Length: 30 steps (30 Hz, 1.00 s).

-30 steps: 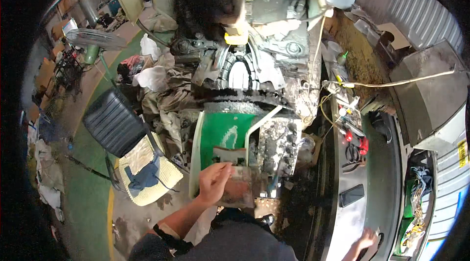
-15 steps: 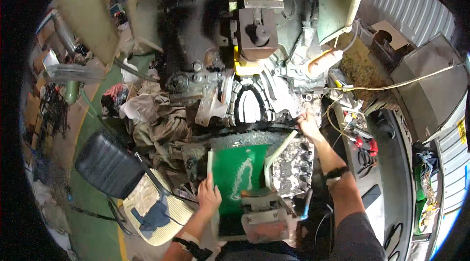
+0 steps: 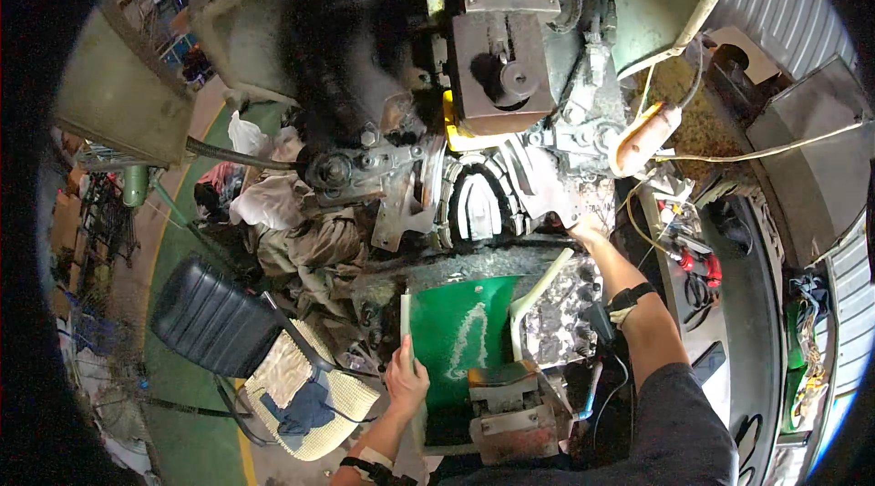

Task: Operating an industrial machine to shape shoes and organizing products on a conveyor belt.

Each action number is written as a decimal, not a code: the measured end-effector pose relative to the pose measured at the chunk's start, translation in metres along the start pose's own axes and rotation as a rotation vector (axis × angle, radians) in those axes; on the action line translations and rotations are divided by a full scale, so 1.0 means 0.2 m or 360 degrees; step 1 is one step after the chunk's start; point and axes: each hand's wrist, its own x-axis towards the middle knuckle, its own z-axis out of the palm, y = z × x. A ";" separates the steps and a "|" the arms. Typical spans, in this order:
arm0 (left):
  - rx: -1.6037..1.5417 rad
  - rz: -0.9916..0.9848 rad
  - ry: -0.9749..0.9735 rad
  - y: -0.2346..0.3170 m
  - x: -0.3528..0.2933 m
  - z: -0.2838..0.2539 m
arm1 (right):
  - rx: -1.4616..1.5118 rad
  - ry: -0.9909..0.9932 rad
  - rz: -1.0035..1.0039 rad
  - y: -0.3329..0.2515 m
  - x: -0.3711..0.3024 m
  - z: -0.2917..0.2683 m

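Note:
My left hand (image 3: 406, 378) is closed around the lower part of an upright pale strip (image 3: 406, 315), at the left edge of a green panel (image 3: 447, 304) with a chalky white outline on it. My right hand (image 3: 592, 231) reaches to the right side of the machine, by a shiny metal plate (image 3: 551, 194); its fingertips are lost in glare and against the metal. Between and beyond the hands sits an arched metal form (image 3: 478, 204) with a black rim, below the machine's dark press head (image 3: 499, 71). A bent pale strip (image 3: 533, 295) stands right of the panel.
A metal block (image 3: 515, 422) stands at the panel's near end, beside a silvery pitted surface (image 3: 565, 317). A black chair (image 3: 214, 313) with a woven seat is at left, near crumpled cloth (image 3: 305, 249). Red-handled tools (image 3: 706, 267) lie on the right-hand bench. An orange-brown cylinder (image 3: 645, 140) hangs by the machine.
The whole view has shifted, so the machine shows larger and further right. My left hand stays at the pale strip, its fingers more curled. My right hand remains by the machine's right side.

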 end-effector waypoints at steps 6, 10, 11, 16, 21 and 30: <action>-0.0072 0.0072 0.0029 0.06 0.03 0.06 | -0.0301 0.0025 -0.0056 0.03 -0.02 -0.20; 0.0036 -0.0005 0.0022 -0.01 -0.04 0.01 | -0.0218 0.0126 -0.0089 -0.27 -0.26 0.04; 0.0028 -0.0033 -0.0005 -0.01 -0.04 -0.01 | -0.0317 0.0079 -0.0010 -0.39 -0.36 0.02; -0.0046 0.0011 0.0069 0.02 0.00 -0.02 | 0.0356 -0.0180 0.0261 -0.83 -0.89 -0.13; -0.0121 -0.0044 -0.0005 0.04 0.03 -0.01 | 0.0542 0.0279 0.0142 -0.84 -0.91 -0.18; 0.0036 -0.0068 -0.0056 0.02 -0.02 -0.01 | 0.0948 0.0306 -0.0015 -0.55 -0.25 0.01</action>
